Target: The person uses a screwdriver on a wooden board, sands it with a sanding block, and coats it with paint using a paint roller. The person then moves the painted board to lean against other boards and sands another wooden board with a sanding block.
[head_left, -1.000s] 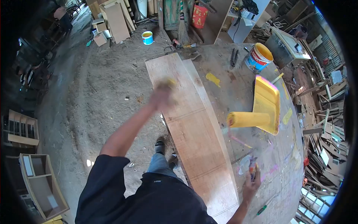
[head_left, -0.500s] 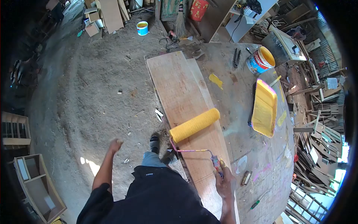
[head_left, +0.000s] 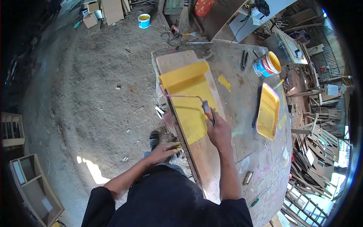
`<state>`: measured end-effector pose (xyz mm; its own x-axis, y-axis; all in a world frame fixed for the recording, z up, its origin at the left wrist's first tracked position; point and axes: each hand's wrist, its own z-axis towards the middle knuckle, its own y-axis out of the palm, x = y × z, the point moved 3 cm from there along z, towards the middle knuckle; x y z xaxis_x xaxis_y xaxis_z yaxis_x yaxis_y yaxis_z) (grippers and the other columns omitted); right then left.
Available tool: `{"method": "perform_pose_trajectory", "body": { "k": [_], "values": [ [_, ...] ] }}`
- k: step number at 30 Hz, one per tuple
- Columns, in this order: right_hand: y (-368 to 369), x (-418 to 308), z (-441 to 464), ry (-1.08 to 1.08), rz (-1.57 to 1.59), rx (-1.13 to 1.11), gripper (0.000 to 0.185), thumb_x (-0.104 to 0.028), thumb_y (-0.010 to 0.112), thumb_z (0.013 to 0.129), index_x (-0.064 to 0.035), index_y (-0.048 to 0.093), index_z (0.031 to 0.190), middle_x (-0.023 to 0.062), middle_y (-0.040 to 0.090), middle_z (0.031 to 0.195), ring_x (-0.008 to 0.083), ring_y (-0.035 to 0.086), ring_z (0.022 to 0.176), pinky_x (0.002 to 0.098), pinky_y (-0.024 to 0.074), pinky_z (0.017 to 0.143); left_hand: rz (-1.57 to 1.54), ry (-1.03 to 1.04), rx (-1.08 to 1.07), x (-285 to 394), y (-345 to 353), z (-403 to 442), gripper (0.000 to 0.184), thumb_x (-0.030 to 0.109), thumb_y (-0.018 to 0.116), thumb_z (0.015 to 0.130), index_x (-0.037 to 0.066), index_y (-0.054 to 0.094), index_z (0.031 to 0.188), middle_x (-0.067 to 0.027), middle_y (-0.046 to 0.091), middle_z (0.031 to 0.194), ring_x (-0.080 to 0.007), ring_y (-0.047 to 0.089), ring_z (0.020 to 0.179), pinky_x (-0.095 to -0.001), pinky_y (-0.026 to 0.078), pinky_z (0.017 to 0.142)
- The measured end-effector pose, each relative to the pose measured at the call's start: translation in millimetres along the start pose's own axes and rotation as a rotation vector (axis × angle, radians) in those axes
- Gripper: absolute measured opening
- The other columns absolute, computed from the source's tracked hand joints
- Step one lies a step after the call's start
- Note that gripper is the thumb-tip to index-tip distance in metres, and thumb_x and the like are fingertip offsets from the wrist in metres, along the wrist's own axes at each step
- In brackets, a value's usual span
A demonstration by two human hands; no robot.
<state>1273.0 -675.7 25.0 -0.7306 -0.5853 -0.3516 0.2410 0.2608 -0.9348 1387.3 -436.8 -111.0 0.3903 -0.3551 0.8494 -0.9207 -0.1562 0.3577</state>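
Note:
My right hand (head_left: 219,132) is wrapped round the handle of a paint roller (head_left: 184,76). Its wide yellow sleeve rests across the upper part of a wooden board (head_left: 204,162). A broad band of wet yellow paint (head_left: 193,109) covers the board below the sleeve; the nearer end is bare wood. My left hand (head_left: 163,152), slightly blurred, is beside the board's left edge with its fingers stretched out and yellow on the fingertips. I cannot tell whether it touches the edge. A yellow-coated paint tray (head_left: 268,111) lies to the right on the worktable (head_left: 242,143).
A paint bucket (head_left: 267,64) stands tilted at the table's far right. A brush (head_left: 248,178) and a green-handled screwdriver (head_left: 257,200) lie near my right arm. Another bucket (head_left: 144,21) and a broom (head_left: 184,19) are on the ground side, with wooden shelving (head_left: 38,189) at left.
The roller has moved up and away along the board in my right hand, and yellow paint now covers wood that was bare. My left hand has swung right to the board's edge, its fingers uncurled.

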Motion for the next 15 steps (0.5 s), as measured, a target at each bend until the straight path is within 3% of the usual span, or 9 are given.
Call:
{"method": "perform_pose_trajectory", "body": {
  "k": [1,4,8,11,14,15],
  "values": [
    [4.6,-4.3,14.0,-0.011,-0.013,-0.003,0.054,-0.027,0.066,0.096,-0.0074,0.057,0.145,0.0203,0.073,0.100,0.0424,0.072,0.084,0.0530,0.0566,0.073,-0.093,0.014,-0.063,-2.0,9.1,11.0,0.060,0.024,0.071,0.102,-0.001,0.052,0.152,-0.0102,0.066,0.140,-0.0166,0.060,0.128,-0.0330,0.047,0.110],
    [12.9,-19.7,49.3,-0.023,-0.062,-0.017,0.055,-0.030,0.065,0.095,-0.0074,0.058,0.145,0.0207,0.074,0.100,0.0413,0.072,0.085,0.0528,0.0570,0.075,-0.297,0.045,-0.073,-20.8,20.7,28.3,0.059,0.008,0.063,0.099,-0.001,0.048,0.155,-0.0099,0.066,0.137,-0.0170,0.062,0.126,-0.0324,0.048,0.108],
    [24.3,-32.3,73.4,-0.019,-0.086,-0.018,0.056,-0.030,0.065,0.095,-0.0074,0.057,0.146,0.0240,0.074,0.097,0.0420,0.073,0.087,0.0531,0.0571,0.076,-0.276,0.000,-0.062,-11.4,25.8,11.2,0.061,0.000,0.057,0.097,-0.001,0.045,0.157,-0.0115,0.066,0.137,-0.0186,0.063,0.125,-0.0323,0.048,0.109],
    [38.4,-26.4,81.1,-0.049,-0.075,0.017,0.057,-0.031,0.064,0.095,-0.0075,0.055,0.147,0.0257,0.073,0.096,0.0430,0.073,0.088,0.0545,0.0568,0.076,-0.215,0.121,-0.028,-20.9,32.8,6.1,0.066,-0.006,0.052,0.095,-0.002,0.040,0.160,-0.0113,0.064,0.141,-0.0203,0.062,0.130,-0.0319,0.047,0.110],
    [32.7,-17.6,63.7,-0.075,-0.076,0.031,0.058,-0.032,0.064,0.095,-0.0074,0.055,0.147,0.0256,0.073,0.095,0.0434,0.073,0.088,0.0558,0.0564,0.077,-0.217,0.057,-0.001,-34.6,37.7,3.1,0.070,-0.007,0.055,0.091,0.001,0.043,0.160,-0.0093,0.061,0.146,-0.0183,0.057,0.134,-0.0335,0.043,0.113],
    [29.4,-12.6,50.5,-0.067,-0.081,0.020,0.058,-0.032,0.064,0.095,-0.0073,0.055,0.147,0.0250,0.073,0.095,0.0434,0.073,0.088,0.0564,0.0562,0.078,-0.194,0.064,0.011,-49.2,35.1,7.0,0.071,-0.008,0.052,0.091,0.001,0.041,0.161,-0.0101,0.064,0.144,-0.0198,0.061,0.132,-0.0320,0.047,0.110]
  ]
}}
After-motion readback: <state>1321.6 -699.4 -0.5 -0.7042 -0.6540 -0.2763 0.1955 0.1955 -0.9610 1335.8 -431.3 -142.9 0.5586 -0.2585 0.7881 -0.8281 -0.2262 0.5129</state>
